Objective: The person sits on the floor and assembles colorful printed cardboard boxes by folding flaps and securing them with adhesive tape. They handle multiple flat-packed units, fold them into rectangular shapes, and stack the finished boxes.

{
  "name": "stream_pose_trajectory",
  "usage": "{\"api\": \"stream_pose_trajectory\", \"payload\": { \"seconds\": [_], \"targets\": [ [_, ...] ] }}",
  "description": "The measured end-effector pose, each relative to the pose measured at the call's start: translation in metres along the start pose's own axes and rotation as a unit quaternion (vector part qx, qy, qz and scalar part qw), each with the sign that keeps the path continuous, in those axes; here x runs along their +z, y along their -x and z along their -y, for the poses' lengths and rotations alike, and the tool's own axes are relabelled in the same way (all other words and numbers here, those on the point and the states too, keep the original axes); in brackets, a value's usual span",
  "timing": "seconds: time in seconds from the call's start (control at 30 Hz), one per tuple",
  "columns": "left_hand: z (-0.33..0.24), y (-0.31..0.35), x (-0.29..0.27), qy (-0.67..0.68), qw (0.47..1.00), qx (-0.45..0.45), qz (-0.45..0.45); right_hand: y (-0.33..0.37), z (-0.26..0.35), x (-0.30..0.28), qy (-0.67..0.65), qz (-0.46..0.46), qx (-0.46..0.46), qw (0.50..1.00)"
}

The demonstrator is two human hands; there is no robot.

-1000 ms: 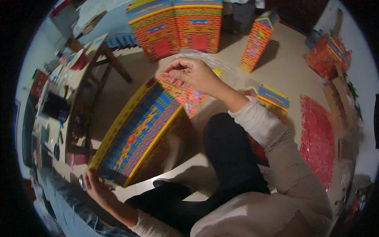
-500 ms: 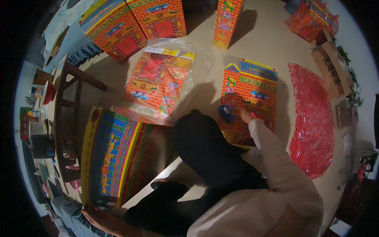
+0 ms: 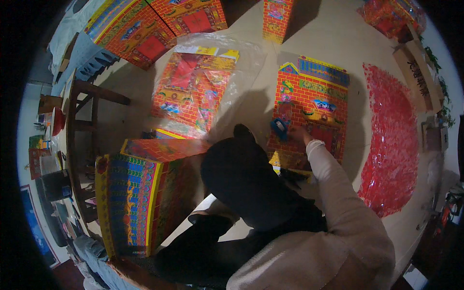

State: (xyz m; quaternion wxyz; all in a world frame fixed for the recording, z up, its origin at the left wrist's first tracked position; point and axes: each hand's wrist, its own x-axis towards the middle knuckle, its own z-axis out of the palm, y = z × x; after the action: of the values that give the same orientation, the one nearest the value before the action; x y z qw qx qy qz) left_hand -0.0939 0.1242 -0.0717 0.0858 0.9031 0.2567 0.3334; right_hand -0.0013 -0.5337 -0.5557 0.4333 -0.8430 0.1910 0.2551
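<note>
My right hand [image 3: 303, 135] reaches over a flat cardboard panel [image 3: 316, 89] printed with red bricks, a blue roof and a doorway. Its shaded fingers close around the edge of a small blue object [image 3: 279, 129] with a pale patch, whose kind is unclear. At the lower left, my left hand [image 3: 129, 271] lies at the near end of a cardboard box [image 3: 130, 205] with a blue, yellow and green roof pattern. Dim light hides how its fingers bend. The box leans beside my knee, its brick-patterned side facing me.
A plastic-wrapped printed panel [image 3: 188, 94] lies ahead. Brick-patterned boxes [image 3: 154, 36] stand behind it, and a narrow one [image 3: 277, 21] stands at the far middle. Red crinkled plastic [image 3: 391, 140] covers floor at right, near a brown carton [image 3: 416, 75]. A wooden table [image 3: 72, 125] stands left.
The roof-patterned box has tilted, and another brick-printed face shows at its far end. The small blue object has turned a little by my right hand. The whole view has shifted slightly.
</note>
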Motion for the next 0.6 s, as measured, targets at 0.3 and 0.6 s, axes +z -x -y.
{"api": "stream_pose_trajectory", "payload": {
  "seconds": [0.3,0.6],
  "targets": [
    [-0.005,-0.001,0.001,-0.031,0.999,0.014,0.004,0.022,0.024,-0.018,0.125,0.125,0.107,0.978],
    [-0.004,0.003,0.001,-0.04,0.999,0.018,0.004,0.046,-0.001,0.0,-0.156,-0.015,0.085,0.984]
  ]
}}
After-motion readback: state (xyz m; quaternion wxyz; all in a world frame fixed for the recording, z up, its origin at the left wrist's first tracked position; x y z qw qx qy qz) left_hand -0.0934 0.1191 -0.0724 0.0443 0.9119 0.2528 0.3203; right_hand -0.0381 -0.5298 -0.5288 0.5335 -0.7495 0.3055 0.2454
